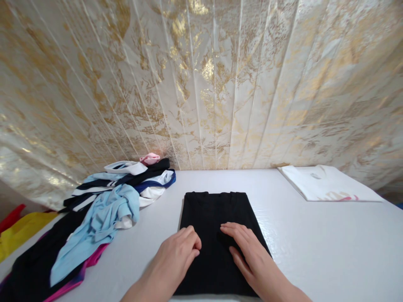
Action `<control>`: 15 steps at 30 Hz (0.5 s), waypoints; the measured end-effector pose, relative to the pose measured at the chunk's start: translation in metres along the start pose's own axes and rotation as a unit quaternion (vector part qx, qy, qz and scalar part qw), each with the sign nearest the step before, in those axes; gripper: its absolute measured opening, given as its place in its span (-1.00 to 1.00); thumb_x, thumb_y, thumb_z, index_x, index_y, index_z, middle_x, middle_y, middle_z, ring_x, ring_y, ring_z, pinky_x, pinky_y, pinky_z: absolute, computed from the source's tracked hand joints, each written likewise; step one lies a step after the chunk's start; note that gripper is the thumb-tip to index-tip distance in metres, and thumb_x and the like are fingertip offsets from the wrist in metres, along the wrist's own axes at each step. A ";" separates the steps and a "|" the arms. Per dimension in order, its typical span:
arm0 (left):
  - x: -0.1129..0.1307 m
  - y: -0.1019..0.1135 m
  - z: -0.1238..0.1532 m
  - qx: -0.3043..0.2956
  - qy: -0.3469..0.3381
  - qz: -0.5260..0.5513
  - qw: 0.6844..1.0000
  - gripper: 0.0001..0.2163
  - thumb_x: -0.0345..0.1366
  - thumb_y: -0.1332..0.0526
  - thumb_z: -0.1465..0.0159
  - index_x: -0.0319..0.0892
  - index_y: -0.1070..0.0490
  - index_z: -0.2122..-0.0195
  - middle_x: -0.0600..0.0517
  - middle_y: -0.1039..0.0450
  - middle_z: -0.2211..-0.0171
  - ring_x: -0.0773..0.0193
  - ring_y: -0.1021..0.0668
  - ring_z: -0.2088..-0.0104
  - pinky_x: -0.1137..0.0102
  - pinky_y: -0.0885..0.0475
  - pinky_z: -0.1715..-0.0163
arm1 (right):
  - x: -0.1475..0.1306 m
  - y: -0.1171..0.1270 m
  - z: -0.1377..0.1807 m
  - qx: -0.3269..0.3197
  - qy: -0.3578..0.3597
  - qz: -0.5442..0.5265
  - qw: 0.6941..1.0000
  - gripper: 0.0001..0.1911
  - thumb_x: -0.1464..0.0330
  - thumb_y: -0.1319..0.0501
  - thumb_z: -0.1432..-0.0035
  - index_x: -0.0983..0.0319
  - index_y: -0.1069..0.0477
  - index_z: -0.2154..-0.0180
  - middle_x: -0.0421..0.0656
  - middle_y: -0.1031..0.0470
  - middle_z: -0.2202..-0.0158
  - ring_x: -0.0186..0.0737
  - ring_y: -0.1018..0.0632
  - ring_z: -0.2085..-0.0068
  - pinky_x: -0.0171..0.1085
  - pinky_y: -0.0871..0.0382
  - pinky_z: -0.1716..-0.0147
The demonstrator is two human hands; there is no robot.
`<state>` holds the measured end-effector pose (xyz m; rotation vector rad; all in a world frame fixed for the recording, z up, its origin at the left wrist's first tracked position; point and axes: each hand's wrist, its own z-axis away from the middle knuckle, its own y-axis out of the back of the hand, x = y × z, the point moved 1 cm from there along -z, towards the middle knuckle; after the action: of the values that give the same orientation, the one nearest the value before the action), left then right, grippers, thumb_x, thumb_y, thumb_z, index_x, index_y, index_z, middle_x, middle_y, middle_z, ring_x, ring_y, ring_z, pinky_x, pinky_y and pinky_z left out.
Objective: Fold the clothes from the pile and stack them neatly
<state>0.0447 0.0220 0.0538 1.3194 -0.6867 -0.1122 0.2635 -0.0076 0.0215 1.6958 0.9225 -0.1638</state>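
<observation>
A black T-shirt (pixel 209 268), folded into a neat rectangle, lies flat in front of me with its neckline at the far end. Over its left side rests my left hand (pixel 176 260), the fingers curled in and the thumb close to the index finger; nothing shows between them. My right hand (pixel 248 256) is open above the shirt's right half, fingers stretched toward the middle and thumb apart. Whether the right fingertips press on the cloth or hover just over it, I cannot tell.
A loose heap of clothes, with a light blue garment (pixel 103 226) on top, covers the table's left side. A folded white shirt (pixel 327 182) lies at the back right. Behind the white table (pixel 315 243) hangs a gold-patterned curtain (pixel 201 84). Yellow cloth (pixel 25 230) shows at far left.
</observation>
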 end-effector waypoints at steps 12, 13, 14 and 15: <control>-0.035 0.032 -0.002 0.086 0.060 -0.046 0.993 -0.83 -0.38 0.07 -0.30 -0.11 -0.26 0.37 0.03 -0.39 0.32 0.22 -0.48 0.31 0.35 -0.32 0.27 | 0.001 0.000 0.001 0.000 0.003 0.002 1.000 -0.58 0.50 -0.02 -0.23 0.13 -0.26 -0.11 -0.06 -0.41 -0.10 -0.12 -0.42 -0.14 -0.06 -0.37 -0.09; -0.047 0.046 0.001 0.097 0.089 -0.068 0.989 -0.83 -0.35 0.07 -0.30 -0.11 -0.26 0.38 0.03 -0.40 0.34 0.20 -0.49 0.31 0.35 -0.33 0.27 | 0.000 0.001 0.001 -0.001 0.003 0.004 1.000 -0.58 0.50 -0.02 -0.23 0.13 -0.27 -0.10 -0.06 -0.41 -0.10 -0.12 -0.42 -0.13 -0.06 -0.37 -0.09; -0.062 0.062 0.007 0.113 0.128 -0.093 0.981 -0.82 -0.31 0.07 -0.30 -0.11 -0.27 0.38 0.03 -0.41 0.36 0.19 -0.49 0.32 0.33 -0.34 0.26 | -0.001 0.001 0.000 -0.004 0.003 0.006 1.000 -0.59 0.50 -0.01 -0.23 0.13 -0.27 -0.10 -0.06 -0.42 -0.10 -0.12 -0.43 -0.13 -0.06 -0.37 -0.09; -0.079 0.080 0.015 0.130 0.166 -0.114 0.971 -0.82 -0.28 0.06 -0.30 -0.11 -0.28 0.37 0.02 -0.43 0.35 0.17 -0.50 0.30 0.32 -0.35 0.23 | -0.001 0.002 0.000 -0.006 0.002 0.007 1.000 -0.59 0.50 -0.01 -0.24 0.13 -0.27 -0.10 -0.06 -0.42 -0.09 -0.12 -0.43 -0.13 -0.05 -0.37 -0.09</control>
<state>-0.0499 0.0665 0.0965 1.6216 -0.2682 0.0149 0.2636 -0.0083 0.0233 1.6913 0.9123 -0.1459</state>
